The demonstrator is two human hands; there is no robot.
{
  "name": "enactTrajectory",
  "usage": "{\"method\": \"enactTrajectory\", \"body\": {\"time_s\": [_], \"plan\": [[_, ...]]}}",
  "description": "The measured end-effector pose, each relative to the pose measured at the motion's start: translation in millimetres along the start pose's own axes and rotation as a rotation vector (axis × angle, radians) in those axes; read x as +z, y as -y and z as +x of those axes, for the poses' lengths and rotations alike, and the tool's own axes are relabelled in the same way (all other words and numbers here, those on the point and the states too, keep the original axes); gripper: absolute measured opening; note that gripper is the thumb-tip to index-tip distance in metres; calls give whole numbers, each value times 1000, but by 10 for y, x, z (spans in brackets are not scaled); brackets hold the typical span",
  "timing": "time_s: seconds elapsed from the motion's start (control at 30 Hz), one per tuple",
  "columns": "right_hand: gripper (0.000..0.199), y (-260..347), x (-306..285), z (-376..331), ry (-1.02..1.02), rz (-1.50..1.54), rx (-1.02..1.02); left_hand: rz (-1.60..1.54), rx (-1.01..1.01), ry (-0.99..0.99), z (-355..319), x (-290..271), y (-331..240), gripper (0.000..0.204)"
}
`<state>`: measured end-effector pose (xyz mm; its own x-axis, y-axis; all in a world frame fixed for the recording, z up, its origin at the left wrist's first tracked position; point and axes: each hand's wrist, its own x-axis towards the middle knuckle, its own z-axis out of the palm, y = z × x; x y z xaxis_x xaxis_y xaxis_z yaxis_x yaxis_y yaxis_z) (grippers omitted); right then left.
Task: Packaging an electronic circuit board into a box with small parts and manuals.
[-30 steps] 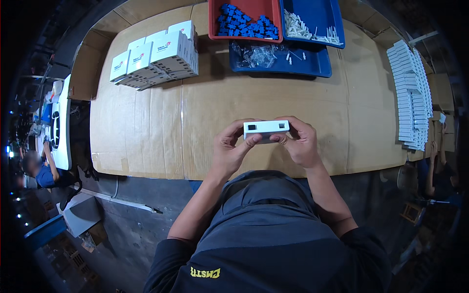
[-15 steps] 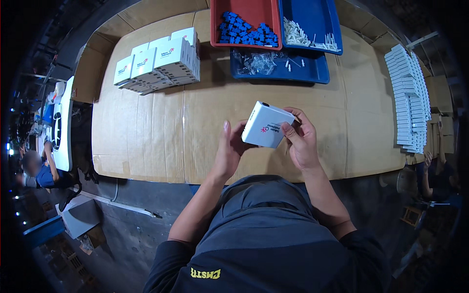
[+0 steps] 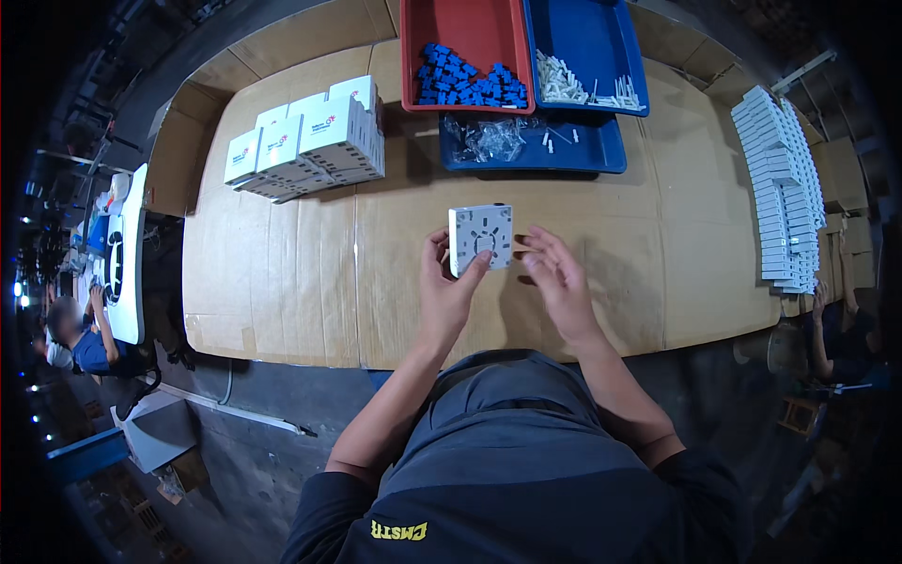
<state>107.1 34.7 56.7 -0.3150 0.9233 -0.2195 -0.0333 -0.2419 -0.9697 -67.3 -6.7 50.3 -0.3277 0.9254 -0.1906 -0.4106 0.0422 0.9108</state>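
The left hand [image 3: 446, 291] pinches the white square box [image 3: 481, 239] by its edge. The right hand [image 3: 556, 277] is spread open just beside it. Best to hold it flat and steady above the surface [image 3: 282, 282].

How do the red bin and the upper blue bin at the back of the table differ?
The red bin holds small blue parts; the upper blue bin holds white parts. The red bin's heap is bigger. Both are open rectangular trays, side by side, parts piled at the near wall.
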Motion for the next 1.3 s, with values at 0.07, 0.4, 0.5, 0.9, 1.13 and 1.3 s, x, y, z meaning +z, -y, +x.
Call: {"method": "enactTrajectory", "body": {"time_s": [0.07,0.4,0.5,0.9,1.13,1.3], "plan": [[81,98,125,-66,72,5,-28,343,183,-20,-18,2,54,45],[101,136,-133,22,-21,-300,-311,705,554,303,-29,86,139,71],[97,37,-361,32,-49,-396,-326,802,280,258,-139,35,231,64],[22,-711,-2525,-87,-1120,-19,-426,995,311,318,-61,-89,729,30],[27,-645,-3779,-473,-1523,-149,-454,1022,377,304,-48,-97,792,28],[31,-600,-4330,-682,-1712,-333,-431,1085,386,291,-54,-94,814,27]]}}
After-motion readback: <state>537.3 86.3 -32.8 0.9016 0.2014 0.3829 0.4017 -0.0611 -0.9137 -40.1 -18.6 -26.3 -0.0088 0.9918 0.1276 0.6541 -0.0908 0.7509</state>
